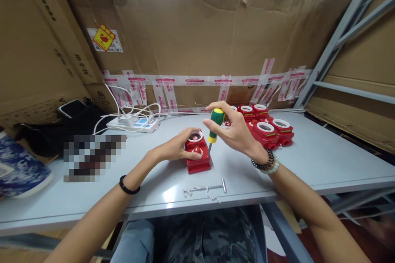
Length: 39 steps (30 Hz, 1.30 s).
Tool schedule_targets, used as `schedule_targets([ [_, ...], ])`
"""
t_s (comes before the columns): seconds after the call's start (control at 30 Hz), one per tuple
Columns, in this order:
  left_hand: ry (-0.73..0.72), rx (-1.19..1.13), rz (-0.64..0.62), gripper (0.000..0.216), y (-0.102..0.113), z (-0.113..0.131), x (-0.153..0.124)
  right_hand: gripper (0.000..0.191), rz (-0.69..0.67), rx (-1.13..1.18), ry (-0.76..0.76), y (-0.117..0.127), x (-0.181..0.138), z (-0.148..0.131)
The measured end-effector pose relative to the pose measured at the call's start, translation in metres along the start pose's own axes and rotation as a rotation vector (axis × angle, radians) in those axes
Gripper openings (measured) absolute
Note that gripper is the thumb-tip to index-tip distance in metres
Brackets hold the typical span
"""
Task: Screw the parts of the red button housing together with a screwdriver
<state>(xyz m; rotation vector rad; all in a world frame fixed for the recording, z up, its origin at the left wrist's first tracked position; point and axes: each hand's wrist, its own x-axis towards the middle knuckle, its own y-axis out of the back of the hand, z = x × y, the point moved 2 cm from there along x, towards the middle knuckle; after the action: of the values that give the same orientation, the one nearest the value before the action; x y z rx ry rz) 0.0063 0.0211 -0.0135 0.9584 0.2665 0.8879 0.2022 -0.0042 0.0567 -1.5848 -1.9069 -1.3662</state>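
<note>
A red box-shaped device (199, 165) with a white-ringed round window and a red dome on top rests on the table in front of me. My left hand (179, 146) grips it from the left side, thumb across its top near the dome. In my right hand (233, 129) is a screwdriver (217, 117) with a green and yellow handle. Its shaft points down, and the tip meets the right front corner of the device's top, where a screw seems to sit. A metal T-handle tool (212, 187) lies nearer the table's front edge, with white scraps around it.
Several similar red devices (265, 129) stand at the back right. A white power strip (135, 124) with tangled cables lies at the back left, near a black bag (83, 119) and a blue-and-white patterned object (21, 168). Cardboard (200, 37) walls the table's back.
</note>
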Motion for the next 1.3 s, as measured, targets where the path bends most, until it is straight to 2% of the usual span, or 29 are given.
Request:
schedule_targets([
  [0.13, -0.001, 0.023, 0.003, 0.076, 0.001, -0.001, 0.000, 0.041, -0.415, 0.335, -0.073, 0.016, 0.001, 0.001],
  [0.2, -0.010, 0.033, 0.009, 0.078, 0.000, -0.003, 0.000, 0.041, -0.479, 0.400, -0.087, 0.021, 0.002, 0.002],
  [0.27, -0.015, 0.038, 0.008, 0.077, 0.000, -0.005, 0.000, 0.039, -0.401, 0.360, -0.098, 0.018, 0.003, 0.004],
  [0.43, 0.013, 0.114, 0.011, 0.076, -0.002, -0.002, -0.001, 0.037, -0.022, 0.098, -0.096, -0.004, 0.000, 0.010],
  [0.57, 0.077, 0.221, 0.050, 0.075, -0.004, 0.007, -0.002, 0.035, 0.144, -0.032, -0.076, -0.013, -0.002, 0.014],
  [0.7, 0.043, 0.274, 0.044, 0.070, -0.001, 0.014, -0.007, 0.028, 0.205, -0.123, -0.053, -0.010, 0.000, 0.019],
  [0.87, 0.004, 0.280, 0.024, 0.076, 0.009, 0.015, -0.013, 0.026, 0.265, -0.218, -0.037, -0.005, 0.005, 0.028],
  [1.0, 0.049, 0.329, 0.038, 0.059, 0.014, 0.017, -0.014, 0.024, 0.296, -0.273, -0.008, -0.008, 0.006, 0.031],
  [1.2, 0.033, 0.377, 0.083, 0.047, 0.012, 0.023, -0.013, 0.024, 0.326, -0.259, 0.041, -0.017, 0.003, 0.034],
  [1.3, 0.053, 0.265, 0.062, 0.050, 0.010, 0.020, -0.012, 0.027, 0.331, -0.187, 0.029, -0.014, 0.004, 0.036],
])
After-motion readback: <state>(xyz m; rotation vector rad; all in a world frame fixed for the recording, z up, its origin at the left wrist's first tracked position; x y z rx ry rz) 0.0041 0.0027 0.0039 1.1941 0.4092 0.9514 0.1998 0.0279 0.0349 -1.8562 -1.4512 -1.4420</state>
